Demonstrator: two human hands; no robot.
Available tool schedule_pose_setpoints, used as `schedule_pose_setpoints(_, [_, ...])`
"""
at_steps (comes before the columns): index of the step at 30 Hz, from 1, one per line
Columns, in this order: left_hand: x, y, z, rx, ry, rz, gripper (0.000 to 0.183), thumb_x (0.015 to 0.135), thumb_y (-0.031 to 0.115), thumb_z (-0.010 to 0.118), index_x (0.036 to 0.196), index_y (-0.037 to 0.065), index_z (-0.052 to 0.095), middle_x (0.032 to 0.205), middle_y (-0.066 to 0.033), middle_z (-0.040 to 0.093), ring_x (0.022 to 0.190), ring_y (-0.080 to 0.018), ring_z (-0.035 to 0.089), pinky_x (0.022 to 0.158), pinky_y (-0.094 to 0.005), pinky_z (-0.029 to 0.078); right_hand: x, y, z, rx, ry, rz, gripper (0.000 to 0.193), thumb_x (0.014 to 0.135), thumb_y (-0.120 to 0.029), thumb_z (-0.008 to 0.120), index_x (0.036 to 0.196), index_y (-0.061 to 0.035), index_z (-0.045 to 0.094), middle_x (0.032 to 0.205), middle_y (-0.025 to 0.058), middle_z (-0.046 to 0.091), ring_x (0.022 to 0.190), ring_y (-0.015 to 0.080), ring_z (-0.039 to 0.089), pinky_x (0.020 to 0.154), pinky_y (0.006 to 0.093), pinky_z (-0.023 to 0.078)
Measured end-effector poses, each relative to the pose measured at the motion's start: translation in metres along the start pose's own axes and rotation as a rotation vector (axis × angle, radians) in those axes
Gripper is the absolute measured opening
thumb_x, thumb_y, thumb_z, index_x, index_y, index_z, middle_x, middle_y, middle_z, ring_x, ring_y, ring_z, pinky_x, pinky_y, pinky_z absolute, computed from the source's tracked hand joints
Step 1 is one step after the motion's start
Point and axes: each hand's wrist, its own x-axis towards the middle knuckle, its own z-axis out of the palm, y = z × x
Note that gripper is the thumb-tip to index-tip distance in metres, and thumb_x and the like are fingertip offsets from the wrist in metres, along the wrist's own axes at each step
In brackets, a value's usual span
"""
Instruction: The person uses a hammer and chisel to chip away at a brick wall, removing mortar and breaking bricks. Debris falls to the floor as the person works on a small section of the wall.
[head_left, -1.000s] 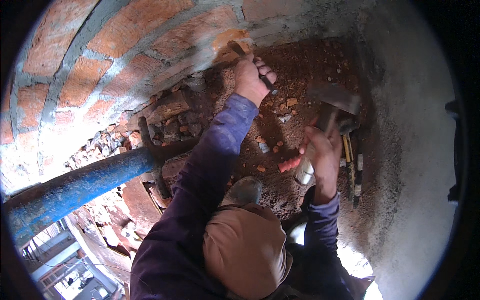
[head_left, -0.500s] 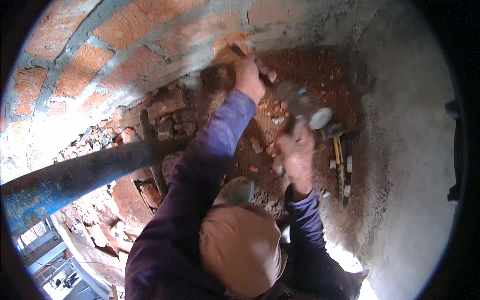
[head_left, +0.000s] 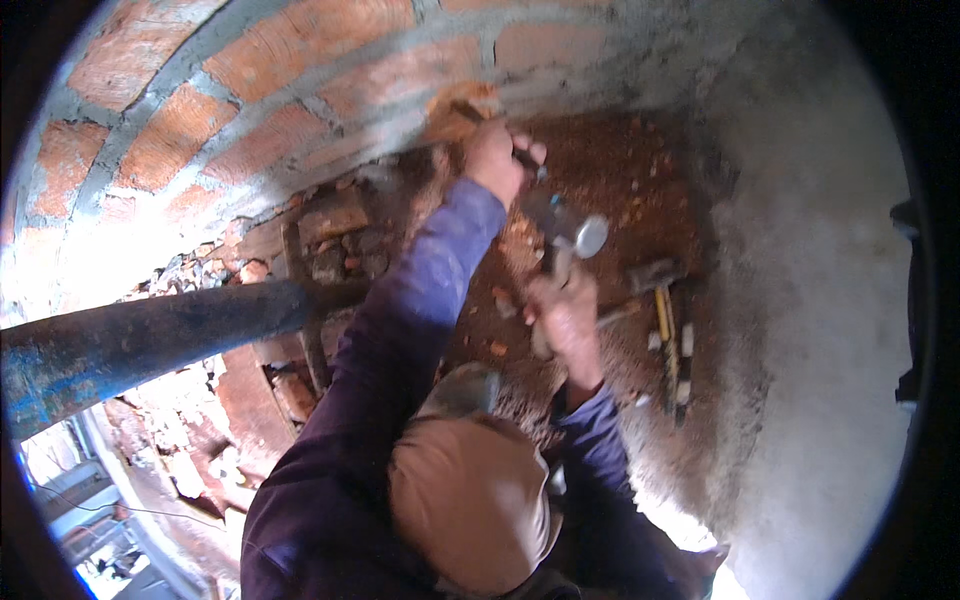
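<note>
My left hand (head_left: 494,160) is closed around a dark chisel (head_left: 466,111). Its tip meets a chipped, bright orange patch low on the brick wall (head_left: 400,75). The chisel's other end sticks out past my fingers. Below and to the right, my right hand (head_left: 565,318) grips a short-handled hammer (head_left: 588,236) with a pale, round striking face. The hammer's head is close to the chisel's rear end; I cannot tell whether they touch. My fingers cover most of the hammer's handle.
Another hammer (head_left: 664,302) with a yellow handle lies on the reddish soil at right, beside a plain grey wall (head_left: 820,300). A thick dark pipe (head_left: 160,335) crosses from the left over brick rubble (head_left: 335,215). Tan cloth (head_left: 470,500) bulges between my forearms.
My right hand and the hammer have moved up and left, nearer the chisel. My left hand keeps the chisel at the same orange patch. The view has shifted slightly.
</note>
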Motion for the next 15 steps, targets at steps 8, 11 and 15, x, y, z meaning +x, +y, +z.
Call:
schedule_pose_setpoints(8, [0.007,0.002,-0.003,-0.091,-0.054,-0.143,0.011,0.094,0.019,0.037,0.088,0.01,0.041,0.063,-0.0035,0.04,0.057,-0.0177,0.041,0.052,-0.0364,0.038,-0.053,-0.112,-0.07,0.212,0.026,-1.161,0.015,0.086,-0.014,0.045,0.092,-0.0027,0.053,0.077,0.0114,0.058,0.06,0.0176,0.053,0.059,0.0354,0.048])
schedule_pose_setpoints(11, [0.009,0.0,-0.003,-0.069,-0.045,-0.121,0.013,0.095,0.02,0.038,0.089,0.01,0.04,0.065,-0.0032,0.04,0.059,-0.0173,0.041,0.053,-0.0375,0.038,-0.037,-0.089,-0.034,-0.085,0.177,-0.752,0.019,0.087,-0.021,0.048,0.091,-0.0033,0.054,0.081,0.0134,0.059,0.059,0.0186,0.054,0.054,0.0351,0.046])
schedule_pose_setpoints(15, [0.015,-0.003,-0.001,-0.034,-0.022,-0.141,0.009,0.093,0.018,0.039,0.089,0.01,0.041,0.066,-0.0035,0.041,0.056,-0.017,0.042,0.053,-0.0386,0.039,0.005,-0.023,-0.001,-0.119,0.04,0.028,0.009,0.081,-0.013,0.061,0.082,-0.0043,0.057,0.06,0.0014,0.053,0.047,0.0098,0.046,0.042,0.0271,0.037])
